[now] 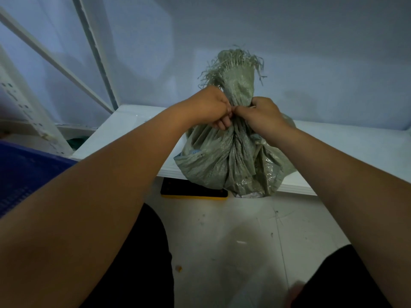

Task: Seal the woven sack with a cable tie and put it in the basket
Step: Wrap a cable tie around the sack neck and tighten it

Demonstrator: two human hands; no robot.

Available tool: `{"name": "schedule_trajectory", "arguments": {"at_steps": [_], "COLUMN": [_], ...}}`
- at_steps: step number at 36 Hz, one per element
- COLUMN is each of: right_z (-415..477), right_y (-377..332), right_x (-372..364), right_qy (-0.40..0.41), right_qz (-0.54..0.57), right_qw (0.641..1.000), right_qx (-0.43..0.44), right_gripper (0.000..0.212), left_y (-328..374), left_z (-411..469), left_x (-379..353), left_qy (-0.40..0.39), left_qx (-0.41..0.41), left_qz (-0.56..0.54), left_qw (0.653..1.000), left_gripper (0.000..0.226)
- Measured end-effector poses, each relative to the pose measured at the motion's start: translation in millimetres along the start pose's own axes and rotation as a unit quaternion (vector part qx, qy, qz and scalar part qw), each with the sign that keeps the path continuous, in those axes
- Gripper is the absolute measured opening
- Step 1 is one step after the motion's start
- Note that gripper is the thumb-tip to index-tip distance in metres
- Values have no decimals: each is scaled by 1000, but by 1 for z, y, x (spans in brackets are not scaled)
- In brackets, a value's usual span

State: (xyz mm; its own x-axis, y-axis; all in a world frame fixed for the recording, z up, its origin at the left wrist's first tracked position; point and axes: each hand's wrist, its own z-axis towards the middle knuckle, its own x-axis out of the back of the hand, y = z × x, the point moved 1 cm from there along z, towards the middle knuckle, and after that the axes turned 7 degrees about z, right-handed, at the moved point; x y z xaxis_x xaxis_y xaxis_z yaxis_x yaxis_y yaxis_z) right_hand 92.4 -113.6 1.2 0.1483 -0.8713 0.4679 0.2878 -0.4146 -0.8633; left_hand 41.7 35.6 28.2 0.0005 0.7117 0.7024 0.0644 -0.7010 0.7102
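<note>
At the front edge of the white tabletop [347,147], the woven sack [222,165] is seen standing upright, its base slightly overhanging the edge. The material is noted as grey-green woven plastic, crinkled, with a dull sheen on the right flank. The body is bulged and rounded; deep vertical pleats are drawn up into a narrow gathered neck. Above the neck the mouth is flared into a frayed fringe [235,63] of loose pale strands.

Both hands are clamped on the neck, knuckle to knuckle. The left hand [213,107] is closed in a fist around the neck from the left. The right hand [263,114] is curled round it from the right, with thumb and fingers pinched at the front. A thin pale strip [252,105] is seen at the right thumb; it is possibly the cable tie, but too small to be confirmed.

A blue basket [26,174] with a ribbed, perforated wall is recorded at the far left, partly behind the left forearm, well apart from the sack. A flat black object with a yellow edge [193,191] lies on the pale floor [233,241] beneath the tabletop.
</note>
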Motion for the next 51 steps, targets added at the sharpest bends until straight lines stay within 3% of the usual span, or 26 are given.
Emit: {"name": "schedule_trajectory", "arguments": {"at_steps": [6, 10, 12, 19, 21, 29, 37, 51], "right_z": [-1, 0, -1, 1, 1, 3, 5, 8], "right_y": [-3, -4, -4, 1, 1, 4, 6, 5], "right_x": [0, 1, 1, -1, -1, 5, 9, 12], "right_qy": [0, -15, -21, -14, -13, -12, 15, 51], "right_qz": [28, 35, 22, 7, 8, -2, -9, -30], "right_qw": [1000, 999, 1000, 1000, 1000, 999, 999, 997], "right_qx": [-6, -5, -1, 4, 7, 33, 36, 49], "right_gripper": [27, 22, 23, 48, 49, 24, 26, 15], "left_y": [15, 13, 12, 12, 11, 12, 20, 21], "left_z": [-5, -5, -3, -3, -3, -3, -6, -6], "left_x": [7, 8, 7, 5, 6, 8, 7, 6], "left_qy": [49, 34, 31, 31, 39, 27, 33, 24], "left_qx": [-29, -31, -29, -17, -10, -22, -43, -45], "left_qz": [102, 114, 127, 133, 129, 124, 104, 53], "left_qw": [993, 992, 991, 990, 991, 992, 993, 997], "left_gripper": [13, 32, 18, 5, 14, 26, 12, 12]}}
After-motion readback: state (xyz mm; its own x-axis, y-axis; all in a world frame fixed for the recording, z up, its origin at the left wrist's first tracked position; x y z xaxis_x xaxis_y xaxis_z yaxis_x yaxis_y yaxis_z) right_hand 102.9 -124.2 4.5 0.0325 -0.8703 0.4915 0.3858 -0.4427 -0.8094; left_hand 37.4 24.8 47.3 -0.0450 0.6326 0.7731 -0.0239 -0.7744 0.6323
